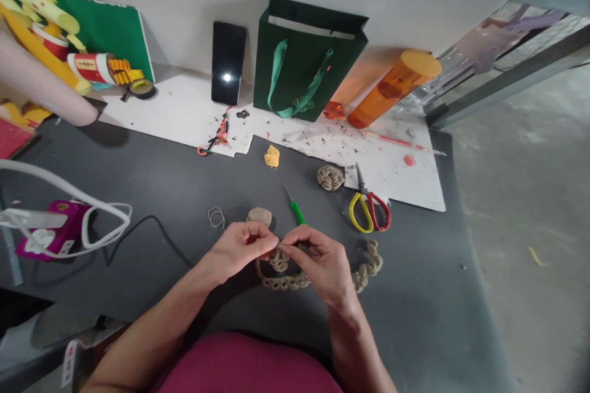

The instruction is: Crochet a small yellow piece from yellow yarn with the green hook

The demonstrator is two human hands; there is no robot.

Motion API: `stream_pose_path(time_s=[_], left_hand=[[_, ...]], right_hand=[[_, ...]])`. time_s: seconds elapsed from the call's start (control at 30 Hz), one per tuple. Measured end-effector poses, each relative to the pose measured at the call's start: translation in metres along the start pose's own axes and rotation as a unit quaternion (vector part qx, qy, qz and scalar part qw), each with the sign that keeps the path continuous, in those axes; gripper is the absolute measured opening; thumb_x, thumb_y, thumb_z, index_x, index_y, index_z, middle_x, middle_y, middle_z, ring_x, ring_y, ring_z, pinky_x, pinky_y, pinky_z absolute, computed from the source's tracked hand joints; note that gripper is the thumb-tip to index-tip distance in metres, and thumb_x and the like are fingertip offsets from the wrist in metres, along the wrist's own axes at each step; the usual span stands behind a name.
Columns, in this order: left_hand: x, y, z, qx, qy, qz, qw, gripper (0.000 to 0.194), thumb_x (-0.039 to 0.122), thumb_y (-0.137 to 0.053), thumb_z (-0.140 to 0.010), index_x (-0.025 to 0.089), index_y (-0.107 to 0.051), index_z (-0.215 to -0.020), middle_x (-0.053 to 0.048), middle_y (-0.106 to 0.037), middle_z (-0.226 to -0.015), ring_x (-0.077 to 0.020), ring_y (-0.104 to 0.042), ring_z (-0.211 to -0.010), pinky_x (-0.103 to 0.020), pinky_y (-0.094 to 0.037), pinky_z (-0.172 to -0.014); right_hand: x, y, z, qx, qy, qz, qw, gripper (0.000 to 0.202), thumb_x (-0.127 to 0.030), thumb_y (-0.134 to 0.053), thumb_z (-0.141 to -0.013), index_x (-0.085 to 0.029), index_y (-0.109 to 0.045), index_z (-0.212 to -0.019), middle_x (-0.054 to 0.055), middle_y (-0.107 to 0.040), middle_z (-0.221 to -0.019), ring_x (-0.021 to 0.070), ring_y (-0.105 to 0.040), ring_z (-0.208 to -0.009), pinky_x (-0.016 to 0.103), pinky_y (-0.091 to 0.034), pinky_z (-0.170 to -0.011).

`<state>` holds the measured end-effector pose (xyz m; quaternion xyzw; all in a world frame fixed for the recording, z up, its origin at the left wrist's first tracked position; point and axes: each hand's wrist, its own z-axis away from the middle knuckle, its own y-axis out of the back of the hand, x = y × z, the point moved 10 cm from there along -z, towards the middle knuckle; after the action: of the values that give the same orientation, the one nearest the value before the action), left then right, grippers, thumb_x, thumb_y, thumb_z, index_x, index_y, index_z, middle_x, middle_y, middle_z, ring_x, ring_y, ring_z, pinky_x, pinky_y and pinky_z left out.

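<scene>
A beige knotted cord strip (284, 283) curls under and between my hands over the grey tabletop. My left hand (246, 245) pinches part of this cord piece between thumb and forefinger. Almost touching it, my right hand (320, 258) pinches the same work from the other side; the exact strand is too small to make out. The strip's far end emerges right of my right wrist. Just beyond my hands lie a round beige disc (260, 216) and a green-handled pointed tool (295, 207). A loose thin cord loop (216, 217) lies to the left.
Scissors (369, 202) with yellow and red handles and a round woven knot (330, 178) lie to the right. A dark green bag (308, 61), a phone (228, 63) and an orange cylinder (391, 89) stand at the back. White cable (69, 183) crosses the left side.
</scene>
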<state>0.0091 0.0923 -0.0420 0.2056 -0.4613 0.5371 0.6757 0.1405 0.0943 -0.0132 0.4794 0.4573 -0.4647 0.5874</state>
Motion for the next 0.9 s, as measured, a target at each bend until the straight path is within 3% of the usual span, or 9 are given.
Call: stream_pose_path(time_s=[0.2, 0.63, 0.9], left_hand=[[-0.007, -0.001, 0.002, -0.012, 0.035, 0.028, 0.999, 0.03, 0.042, -0.082, -0.065, 0.017, -0.067, -0.072, 0.002, -0.06, -0.065, -0.0112, -0.052, -0.061, -0.027, -0.04, -0.061], [-0.002, 0.002, 0.0, 0.007, 0.005, 0.049, 0.999, 0.027, 0.037, -0.082, -0.066, 0.016, -0.065, -0.067, 0.003, -0.058, -0.061, -0.0106, -0.052, -0.06, -0.026, -0.042, -0.063], [-0.005, 0.01, -0.002, 0.061, -0.022, 0.031, 0.997, 0.027, 0.04, -0.08, -0.068, 0.018, -0.065, -0.069, 0.003, -0.058, -0.065, -0.0123, -0.055, -0.063, -0.029, -0.045, -0.066]], right_hand=[[-0.001, 0.003, 0.0, 0.008, 0.007, 0.015, 1.0, 0.008, -0.028, -0.076, -0.078, -0.024, -0.075, -0.072, 0.002, -0.073, -0.069, 0.0167, -0.065, -0.064, 0.029, -0.051, -0.062], [0.007, -0.002, 0.001, -0.011, -0.024, -0.024, 0.999, 0.007, -0.029, -0.076, -0.079, -0.023, -0.076, -0.082, 0.003, -0.077, -0.077, 0.0173, -0.068, -0.07, 0.029, -0.054, -0.067], [-0.006, -0.002, 0.0, -0.003, 0.021, 0.043, 0.999, 0.009, -0.026, -0.072, -0.081, -0.022, -0.074, -0.074, 0.002, -0.073, -0.07, 0.0173, -0.065, -0.066, 0.03, -0.053, -0.066]])
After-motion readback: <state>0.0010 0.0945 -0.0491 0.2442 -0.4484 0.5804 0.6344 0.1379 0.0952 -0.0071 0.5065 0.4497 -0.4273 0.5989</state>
